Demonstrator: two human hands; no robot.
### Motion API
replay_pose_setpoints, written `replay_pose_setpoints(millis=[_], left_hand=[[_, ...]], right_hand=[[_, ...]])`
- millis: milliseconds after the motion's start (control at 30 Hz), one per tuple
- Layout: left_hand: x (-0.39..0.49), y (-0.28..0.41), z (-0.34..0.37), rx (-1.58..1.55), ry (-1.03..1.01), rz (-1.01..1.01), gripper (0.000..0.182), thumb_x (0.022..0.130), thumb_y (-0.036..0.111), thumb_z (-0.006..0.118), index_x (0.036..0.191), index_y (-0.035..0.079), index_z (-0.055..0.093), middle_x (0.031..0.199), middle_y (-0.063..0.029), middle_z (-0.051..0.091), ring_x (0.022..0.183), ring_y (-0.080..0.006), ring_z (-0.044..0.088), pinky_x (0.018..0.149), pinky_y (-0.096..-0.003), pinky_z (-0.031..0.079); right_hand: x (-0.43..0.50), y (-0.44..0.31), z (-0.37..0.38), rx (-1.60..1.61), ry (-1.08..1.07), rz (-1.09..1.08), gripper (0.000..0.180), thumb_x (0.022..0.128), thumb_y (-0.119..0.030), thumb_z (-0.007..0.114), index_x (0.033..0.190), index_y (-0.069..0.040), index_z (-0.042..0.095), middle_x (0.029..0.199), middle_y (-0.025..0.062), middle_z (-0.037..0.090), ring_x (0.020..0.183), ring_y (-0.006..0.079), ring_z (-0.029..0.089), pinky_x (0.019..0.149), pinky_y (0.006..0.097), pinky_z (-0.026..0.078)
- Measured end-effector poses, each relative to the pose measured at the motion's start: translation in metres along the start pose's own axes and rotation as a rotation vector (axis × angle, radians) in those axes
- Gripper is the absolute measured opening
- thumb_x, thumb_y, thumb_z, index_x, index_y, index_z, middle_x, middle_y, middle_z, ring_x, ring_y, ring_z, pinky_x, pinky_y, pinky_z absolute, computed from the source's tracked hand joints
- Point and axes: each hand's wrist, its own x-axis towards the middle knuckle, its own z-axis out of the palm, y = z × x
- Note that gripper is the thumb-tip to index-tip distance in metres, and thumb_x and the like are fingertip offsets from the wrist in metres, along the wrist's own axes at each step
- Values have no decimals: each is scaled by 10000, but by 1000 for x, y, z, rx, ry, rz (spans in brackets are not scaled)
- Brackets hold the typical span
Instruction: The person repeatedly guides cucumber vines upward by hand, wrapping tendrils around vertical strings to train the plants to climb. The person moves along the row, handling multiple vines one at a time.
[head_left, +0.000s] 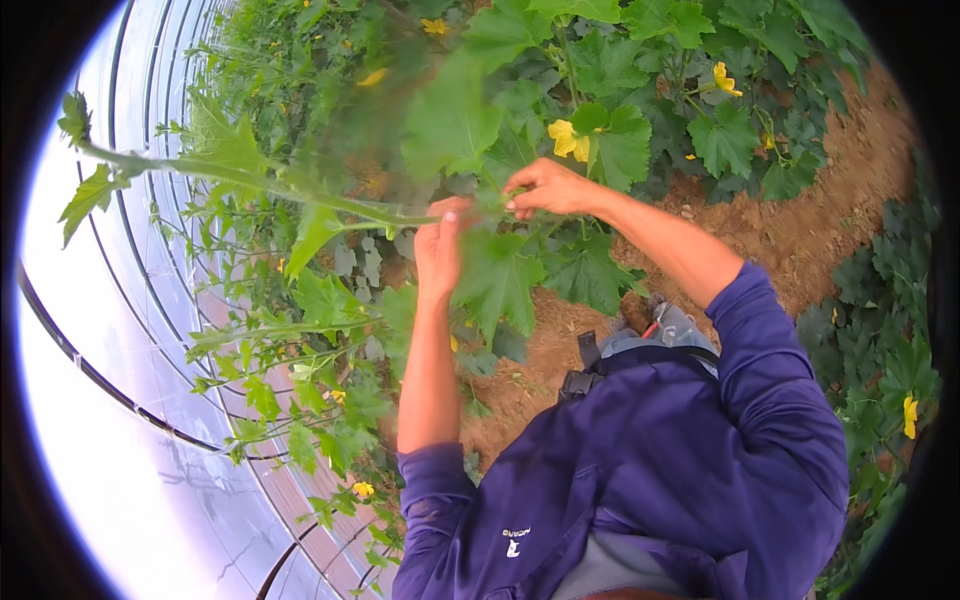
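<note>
My left hand (441, 244) is closed around a thick green vine stem (330, 201), its thumb lying on the stem. From there the stem stretches left to a leafy tip. Just to the right, my right hand (551, 187) pinches a thin green part of the plant between thumb and fingertips; whether it is a tendril or a shoot cannot be told. A yellow flower (568, 140) sits above the right hand. Broad lobed leaves (499, 277) hang below both hands, and a large blurred leaf (454, 120) stands above them.
Flowering vines (300, 112) fill the upper left. Bare brown soil (847, 195) runs between plant rows, with another row (885, 330) at the right. Curved greenhouse hoops (97, 379) and clear film are on the left. A buckled strap (581, 379) is at the waist.
</note>
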Motion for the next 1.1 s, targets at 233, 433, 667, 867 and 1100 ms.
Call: replay_pose_setpoints(millis=[233,433,667,867,1100], left_hand=[[-40,15,-8,60,-2,20,446,1092,365,473,1097,-39,661,1131,-164,664,1023,-248,666,916,-392,567],[-86,43,-32,164,89,29,436,1071,378,517,1044,-26,679,1045,-162,689,1004,-249,677,870,-409,581],[-122,76,-78,114,202,93,473,1064,420,516,996,-24,662,983,-176,695,961,-263,660,868,-404,526],[-113,41,-74,85,185,-125,438,1082,387,504,1045,-24,651,1027,-126,671,947,-211,641,870,-357,516],[-103,30,-70,85,31,3,405,1077,346,512,1008,-26,655,1004,-131,676,950,-233,622,890,-369,477]], right_hand=[[-132,147,-13,31,604,727,539,871,-222,762,1325,8,584,1152,160,718,1020,190,706,861,339,570],[-220,219,-1,-464,727,808,479,810,-237,763,1242,-53,669,1054,178,753,1066,336,704,928,422,546],[-277,267,-12,-300,582,866,294,813,-203,752,1069,-60,743,968,152,762,885,276,736,805,410,575],[-323,297,-22,-402,459,970,150,866,-115,703,984,-23,717,784,82,721,628,175,697,618,343,568],[-347,238,-25,-531,624,1021,206,836,-150,678,992,-39,756,939,176,750,879,340,724,794,444,574]])
